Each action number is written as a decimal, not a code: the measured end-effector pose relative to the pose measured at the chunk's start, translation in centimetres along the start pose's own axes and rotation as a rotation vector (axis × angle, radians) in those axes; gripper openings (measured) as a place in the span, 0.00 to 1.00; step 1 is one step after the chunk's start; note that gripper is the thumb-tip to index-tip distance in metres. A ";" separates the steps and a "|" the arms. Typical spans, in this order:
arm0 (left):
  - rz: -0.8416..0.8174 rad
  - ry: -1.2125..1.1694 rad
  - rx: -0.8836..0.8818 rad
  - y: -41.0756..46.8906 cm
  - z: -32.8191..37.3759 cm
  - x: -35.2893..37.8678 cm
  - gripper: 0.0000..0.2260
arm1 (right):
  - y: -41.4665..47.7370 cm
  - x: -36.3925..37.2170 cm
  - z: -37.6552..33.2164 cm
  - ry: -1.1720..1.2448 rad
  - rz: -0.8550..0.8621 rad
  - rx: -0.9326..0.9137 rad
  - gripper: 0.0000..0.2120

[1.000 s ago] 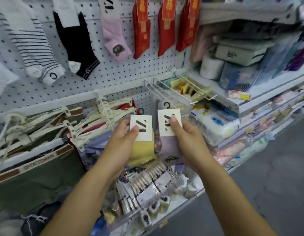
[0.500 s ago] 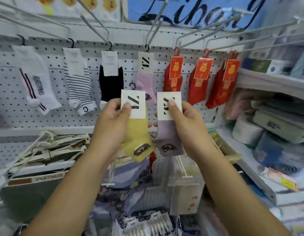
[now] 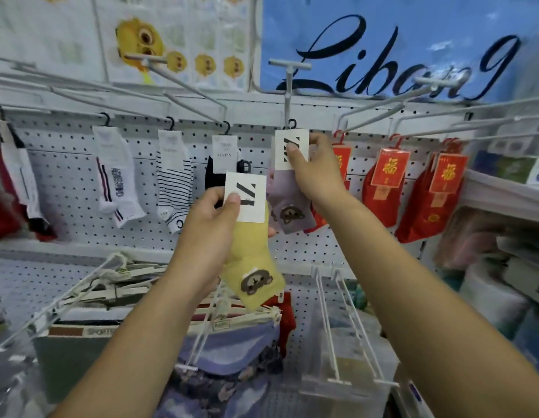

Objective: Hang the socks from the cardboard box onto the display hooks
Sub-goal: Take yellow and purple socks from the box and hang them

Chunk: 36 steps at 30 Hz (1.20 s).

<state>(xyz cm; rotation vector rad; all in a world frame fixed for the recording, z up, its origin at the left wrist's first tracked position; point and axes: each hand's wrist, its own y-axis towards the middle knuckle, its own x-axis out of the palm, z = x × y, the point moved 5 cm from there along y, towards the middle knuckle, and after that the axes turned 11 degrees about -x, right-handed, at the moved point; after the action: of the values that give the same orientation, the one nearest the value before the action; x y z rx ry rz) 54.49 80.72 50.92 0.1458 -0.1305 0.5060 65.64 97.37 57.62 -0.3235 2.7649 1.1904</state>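
Note:
My left hand [image 3: 212,220] pinches the white card of a yellow sock [image 3: 256,268] with a bear patch, held low in front of the pegboard. My right hand [image 3: 312,171] pinches the card of a lilac sock [image 3: 287,214] with the same bear, raised so its black hanger loop sits at the display hook [image 3: 287,95] above. Whether the loop is over the hook wire I cannot tell. The cardboard box is out of view.
White, striped and black socks [image 3: 174,182] hang on hooks to the left, red socks [image 3: 382,188] with red cards to the right. Long hook arms jut out toward me at head height. Below are wire racks [image 3: 340,324], hangers with folded clothes, and shelves of packaged goods on the right.
The view has tilted up from the lower shelf to the hook row. My right hand lifted the lilac sock up to a hook; my left hand stayed lower with the yellow sock.

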 end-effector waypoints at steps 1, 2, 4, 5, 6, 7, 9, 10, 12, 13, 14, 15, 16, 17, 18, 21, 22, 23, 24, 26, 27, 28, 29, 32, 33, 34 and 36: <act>-0.001 0.003 0.003 0.0 0.1 0.0 0.08 | 0.2 0.3 0.2 -0.014 -0.015 -0.004 0.13; -0.008 0.011 0.011 -0.1 0.3 0.1 0.09 | 0.5 0.5 0.5 -0.028 -0.029 -0.003 0.13; -0.022 0.028 0.029 -0.1 0.5 0.2 0.10 | 0.6 0.9 1.2 -0.037 -0.040 0.007 0.14; -0.025 0.041 0.033 0.0 0.5 0.2 0.10 | 0.6 1.0 1.4 -0.038 -0.038 0.012 0.14; -0.023 0.054 0.035 0.2 0.4 0.1 0.10 | 0.7 1.1 1.7 -0.044 -0.034 0.017 0.13; -0.017 0.061 0.036 0.3 0.4 0.0 0.10 | 0.8 1.2 1.7 -0.054 -0.032 0.018 0.13; 0.005 0.082 0.039 0.8 0.2 -0.4 0.10 | 1.0 1.2 1.7 -0.095 -0.038 0.023 0.14; 0.022 0.100 0.042 1.2 0.1 -0.6 0.10 | 1.1 1.2 1.9 -0.115 -0.041 0.032 0.15; 0.071 0.138 0.053 1.5 0.2 -1.0 0.11 | 0.8 0.9 2.3 -0.123 -0.042 0.059 0.17; 0.091 0.153 0.063 1.6 0.3 -1.2 0.11 | 0.4 0.7 2.2 -0.111 -0.032 0.063 0.18; 0.100 0.167 0.073 1.8 0.4 -1.3 0.11 | -0.2 0.4 2.0 -0.096 -0.006 0.058 0.19; 0.100 0.179 0.080 1.9 0.5 -1.3 0.10 | -0.9 0.1 1.6 -0.079 0.040 0.041 0.20; 0.096 0.177 0.091 2.3 0.5 -1.3 0.10 | -1.6 -0.2 1.1 -0.064 0.096 0.025 0.19; 0.096 0.163 0.103 2.5 0.6 -1.2 0.10 | -2.5 -0.5 0.4 -0.049 0.147 0.017 0.18; 0.092 0.140 0.115 2.8 0.7 -1.1 0.10 | -3.4 -0.6 -0.2 -0.028 0.175 0.024 0.16; 0.070 0.090 0.130 3.4 1.1 -0.3 0.09 | -5.9 0.1 -1.7 0.104 0.052 0.109 0.19; 0.064 0.082 0.134 3.5 1.2 0.0 0.08 | -6.7 0.5 -2.2 0.147 -0.019 0.124 0.20; 0.059 0.076 0.134 3.4 1.3 0.4 0.08 | -7.3 0.7 -2.7 0.164 -0.062 0.106 0.19; 0.051 0.076 0.130 3.6 1.3 0.6 0.08 | -7.6 0.7 -3.1 0.149 -0.074 0.070 0.16; 0.028 0.074 0.097 3.9 1.0 1.0 0.08 | -7.5 0.4 -3.0 0.071 -0.038 0.018 0.10; 0.028 0.072 0.091 4.0 0.9 0.9 0.08 | -7.3 0.3 -2.8 0.045 -0.022 0.023 0.09; 0.048 0.075 0.105 4.2 1.0 0.6 0.07 | -7.0 0.1 -2.4 0.033 -0.009 0.040 0.08; 0.089 0.081 0.133 4.4 1.3 0.0 0.06 | -6.5 -0.1 -2.0 0.030 0.005 0.064 0.07; 0.232 0.162 0.259 4.5 3.3 -1.8 0.14 | -4.7 -0.7 -1.1 -0.014 0.051 0.092 0.09; 0.260 0.178 0.303 4.4 4.2 -2.3 0.18 | -3.9 -0.8 -1.2 -0.023 0.067 0.081 0.09; 0.279 0.186 0.345 4.4 5.2 -2.7 0.20 | -3.2 -0.8 -1.3 -0.019 0.085 0.068 0.09; 0.278 0.190 0.415 4.3 6.9 -3.1 0.22 | -1.7 -0.8 -1.6 -0.017 0.117 0.034 0.07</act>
<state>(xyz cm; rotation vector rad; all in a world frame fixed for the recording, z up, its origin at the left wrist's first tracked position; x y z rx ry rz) 49.08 81.81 57.69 0.4885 0.1447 0.8180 66.81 95.16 57.72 -0.1495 2.8207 1.1629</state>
